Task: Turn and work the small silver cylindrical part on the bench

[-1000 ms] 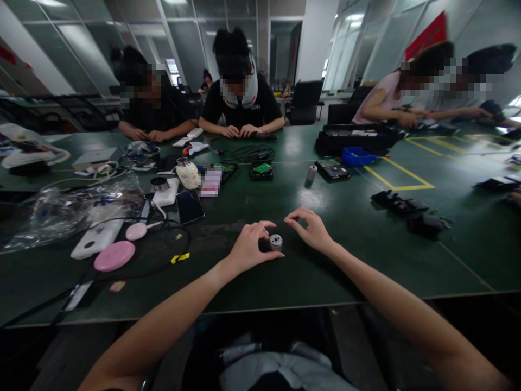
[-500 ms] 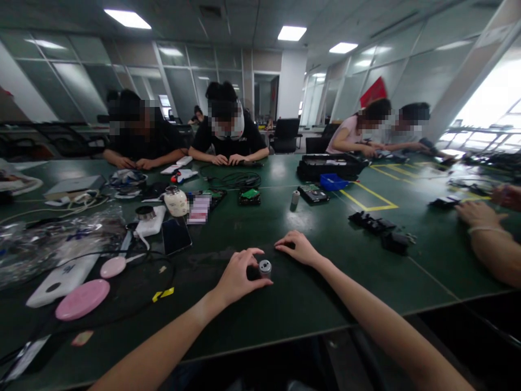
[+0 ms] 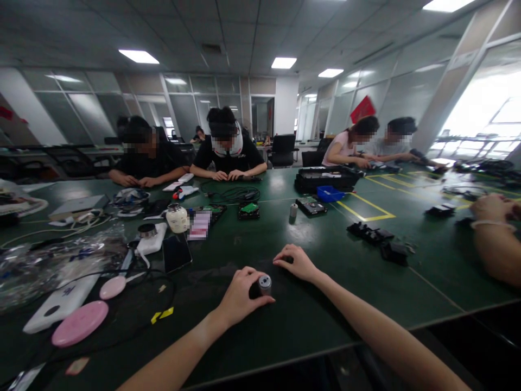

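Note:
A small silver metal cylinder [image 3: 265, 283] stands on the dark green table [image 3: 309, 309] in front of me. My left hand [image 3: 241, 296] curls round it, thumb and fingers closed on its side. My right hand [image 3: 296, 262] rests just to the right and behind, fingers bent with their tips pressed on the table surface; whether anything lies under them is hidden.
Left of me lie a pink disc [image 3: 80, 323], a white device [image 3: 57, 302], a phone [image 3: 177, 253], cables and plastic bags. Circuit boards [image 3: 249, 209], a second silver cylinder [image 3: 293, 210], a blue bin [image 3: 329, 193] and black parts [image 3: 376, 237] lie further out. People sit opposite; another person's arm [image 3: 494, 239] rests at right.
The view has tilted upward, so hands and table sit lower in frame. My left hand has kept its hold on the cylinder. My right hand has lowered its fingertips onto the table.

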Tool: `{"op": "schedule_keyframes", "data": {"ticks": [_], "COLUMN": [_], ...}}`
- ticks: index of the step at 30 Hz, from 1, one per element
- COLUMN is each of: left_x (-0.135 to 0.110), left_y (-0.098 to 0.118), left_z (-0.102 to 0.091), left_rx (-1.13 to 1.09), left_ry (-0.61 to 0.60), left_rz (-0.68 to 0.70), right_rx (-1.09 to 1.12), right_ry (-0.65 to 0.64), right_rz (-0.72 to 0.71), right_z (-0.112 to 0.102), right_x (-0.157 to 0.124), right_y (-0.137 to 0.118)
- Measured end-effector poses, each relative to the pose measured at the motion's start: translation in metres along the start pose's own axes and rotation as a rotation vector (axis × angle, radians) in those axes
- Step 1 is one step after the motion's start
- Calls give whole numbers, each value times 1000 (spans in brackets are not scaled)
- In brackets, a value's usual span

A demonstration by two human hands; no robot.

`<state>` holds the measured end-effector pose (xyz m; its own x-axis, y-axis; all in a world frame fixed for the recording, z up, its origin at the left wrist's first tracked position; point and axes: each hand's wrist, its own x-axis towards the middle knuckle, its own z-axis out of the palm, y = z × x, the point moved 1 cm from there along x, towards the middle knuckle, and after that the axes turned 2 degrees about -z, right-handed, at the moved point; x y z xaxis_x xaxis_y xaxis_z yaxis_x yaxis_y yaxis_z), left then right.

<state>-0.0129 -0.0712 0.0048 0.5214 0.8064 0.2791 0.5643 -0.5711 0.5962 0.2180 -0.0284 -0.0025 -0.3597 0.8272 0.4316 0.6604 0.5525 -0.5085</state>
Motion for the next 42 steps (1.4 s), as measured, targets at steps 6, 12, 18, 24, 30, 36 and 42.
{"op": "schedule_keyframes", "data": {"ticks": [6,12,18,24,30,36,42], "left_x": [1,2,3,4,6,6,6], "left_y": [0,-5,-7,-5,-2,-5,-6], "left_z": [4,6,8,6,4,6,6], "left_rx": [-9,0,7,11,21,27,34], "left_ry": [16,43,31,21,11,16,8], "left_rz": [3,7,19,23,40,31,14], "right_rx": [306,402,323,292,228,233,249], "right_ry": [-72,-149,-99,-119,-103,-144,-185], "right_rz": [-109,-140,-140,-141,-83,-79,-128], "right_z": [-6,-5,2,0,2,1,-6], "right_x": [18,14,-3,-2,-6,-7,-6], "right_y": [-39,-55,-56,-57,-58,-60,-61]}}
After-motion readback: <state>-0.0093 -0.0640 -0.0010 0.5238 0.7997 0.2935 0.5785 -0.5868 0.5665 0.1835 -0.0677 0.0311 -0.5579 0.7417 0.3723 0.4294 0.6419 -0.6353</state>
